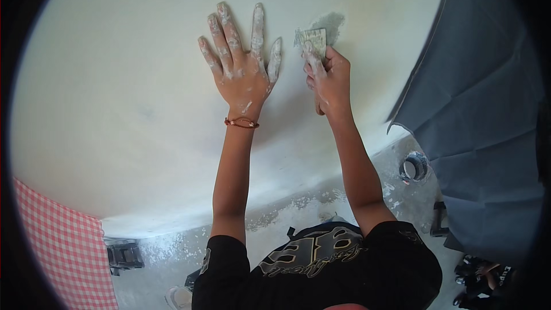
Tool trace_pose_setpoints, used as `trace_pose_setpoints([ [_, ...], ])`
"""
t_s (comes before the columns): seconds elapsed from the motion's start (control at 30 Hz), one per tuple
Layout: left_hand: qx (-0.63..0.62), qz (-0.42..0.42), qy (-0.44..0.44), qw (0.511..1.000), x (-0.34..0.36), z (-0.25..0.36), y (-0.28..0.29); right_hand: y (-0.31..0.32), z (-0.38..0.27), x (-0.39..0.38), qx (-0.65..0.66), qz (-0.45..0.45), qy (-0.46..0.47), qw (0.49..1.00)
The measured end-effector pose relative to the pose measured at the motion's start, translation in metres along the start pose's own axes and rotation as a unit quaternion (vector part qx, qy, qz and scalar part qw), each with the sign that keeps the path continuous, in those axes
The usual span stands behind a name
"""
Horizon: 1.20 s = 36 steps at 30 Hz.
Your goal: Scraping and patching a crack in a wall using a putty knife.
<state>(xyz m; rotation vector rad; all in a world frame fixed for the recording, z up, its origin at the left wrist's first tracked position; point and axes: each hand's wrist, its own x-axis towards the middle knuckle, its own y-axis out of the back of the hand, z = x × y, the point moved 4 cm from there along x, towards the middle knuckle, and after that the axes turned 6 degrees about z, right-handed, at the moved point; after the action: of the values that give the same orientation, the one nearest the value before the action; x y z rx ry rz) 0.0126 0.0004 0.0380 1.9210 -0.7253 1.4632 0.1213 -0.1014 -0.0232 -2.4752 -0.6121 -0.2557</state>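
Note:
My left hand (244, 69) lies flat against the white wall (138, 74), fingers spread and smeared with white paste; a reddish-brown cord bracelet (242, 123) circles that wrist. To its right, my right hand (332, 77) grips a putty knife (314, 39), thumb and fingers wrapped around it. Its blade is coated with pale paste and is at the wall, on the lower left part of a grey patch (331, 26). The end of a brown handle (319, 107) shows below the hand. Paste also covers the right thumb.
A dark grey cloth (482, 115) hangs on the right, a red-and-white checked cloth (63, 247) at lower left. On the white-spattered floor (172, 252) stand a paste-stained bucket (414, 167) and a dark object (124, 255) near the checked cloth. Part of a person (485, 278) shows at lower right.

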Motion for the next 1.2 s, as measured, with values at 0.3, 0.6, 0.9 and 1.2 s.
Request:
trace_pose_setpoints([
  [0.3,-0.021,0.025,0.015,0.999,0.004,0.004,-0.005,0.001,-0.012,0.010,-0.037,-0.010,-0.008,0.999],
  [0.6,-0.017,0.011,0.018,1.000,0.004,0.007,-0.006,0.001,-0.009,0.014,-0.029,-0.004,0.002,1.000],
  [0.9,-0.006,0.020,0.018,1.000,0.005,0.004,-0.007,-0.005,-0.013,0.019,-0.035,-0.018,0.049,0.998],
  [1.2,-0.015,0.014,0.011,1.000,0.005,0.004,-0.006,-0.005,-0.016,0.014,-0.047,-0.011,0.039,0.998],
])
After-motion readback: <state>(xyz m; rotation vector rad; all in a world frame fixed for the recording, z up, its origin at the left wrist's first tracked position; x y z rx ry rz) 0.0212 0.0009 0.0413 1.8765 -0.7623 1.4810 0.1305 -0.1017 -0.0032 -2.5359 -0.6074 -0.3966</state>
